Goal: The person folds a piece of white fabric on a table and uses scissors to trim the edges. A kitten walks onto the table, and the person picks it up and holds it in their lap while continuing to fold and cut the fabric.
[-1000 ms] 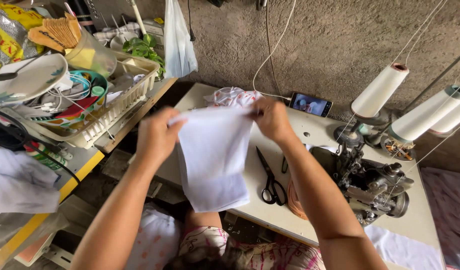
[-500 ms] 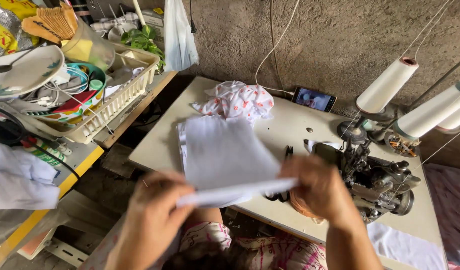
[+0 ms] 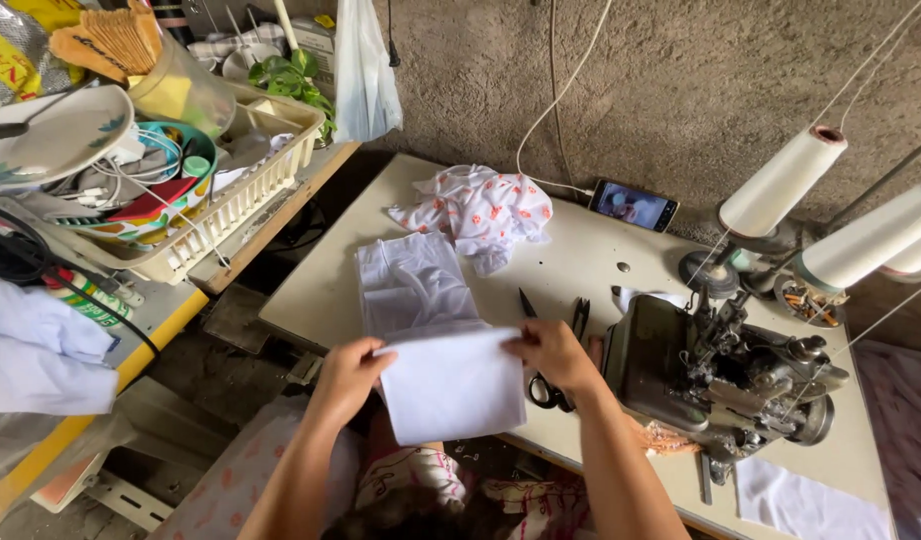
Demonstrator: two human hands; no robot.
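Left hand (image 3: 349, 378) and right hand (image 3: 555, 356) each pinch a top corner of the white cloth (image 3: 451, 385) at the table (image 3: 311, 310) edge, 6 o'clock; risk: scissors (image 3: 551, 345), touching at 3 o'clock, snag it.

Matt white cloth piece (image 3: 451, 385), rough concrete wall (image 3: 681, 90), dull metal sewing machine (image 3: 721, 375), smooth tabletop (image 3: 581, 260), plastic basket (image 3: 231, 205)

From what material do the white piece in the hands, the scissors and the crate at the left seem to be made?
White piece: thin woven or knit cloth, matte; it droops softly between the left hand and right hand. Scissors: dark metal blades, dull finish; handles probably coated, partly hidden. Crate: cream moulded plastic, judging by its slotted lattice wall and slight sheen.
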